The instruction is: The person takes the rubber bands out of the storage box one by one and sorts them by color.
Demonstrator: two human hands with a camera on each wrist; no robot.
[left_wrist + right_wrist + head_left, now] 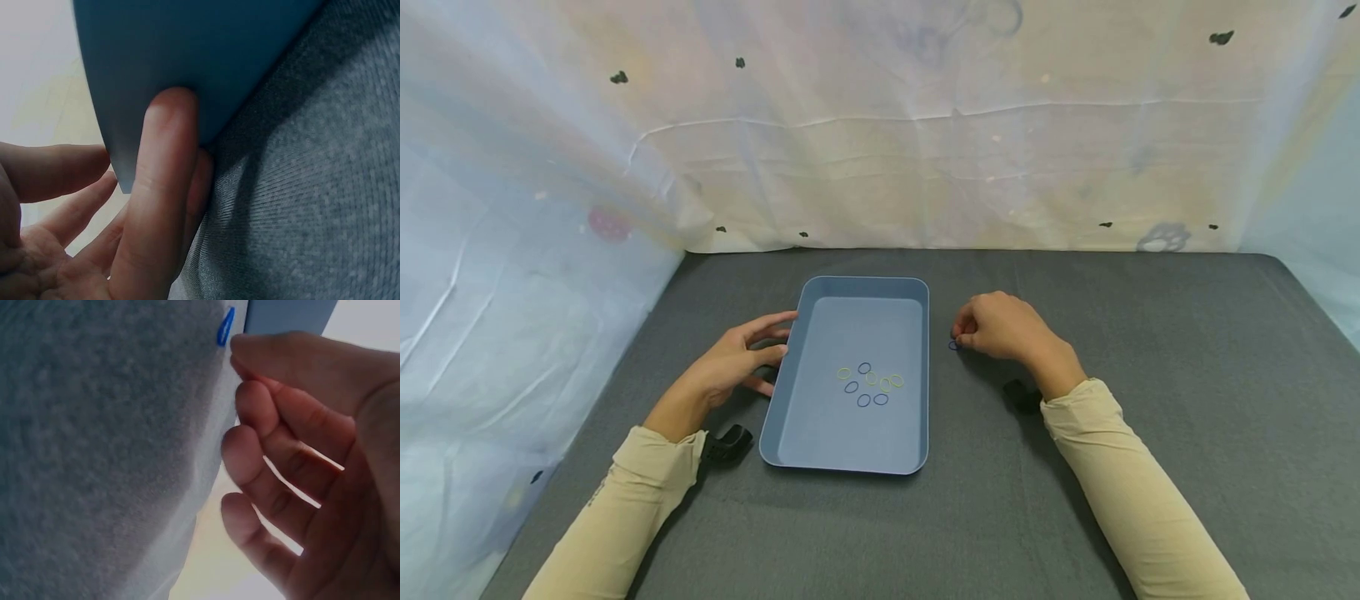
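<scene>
On grey cloth (1075, 533), the left hand (727, 364) rests relaxed fingers against the tray (850, 437); right of it, a blue band (225, 327) meets the right hand (1000, 327) at bunched fingertips — whether pinched, unclear. Low, light pinching should suit.

Screened work area, room type indeterminable: pale printed hanging sheeting (925, 179) spans upper frame; grey cloth-covered table (1187, 350) below.

A pale sheet (880, 167) hangs behind the grey table (1210, 367).
</scene>
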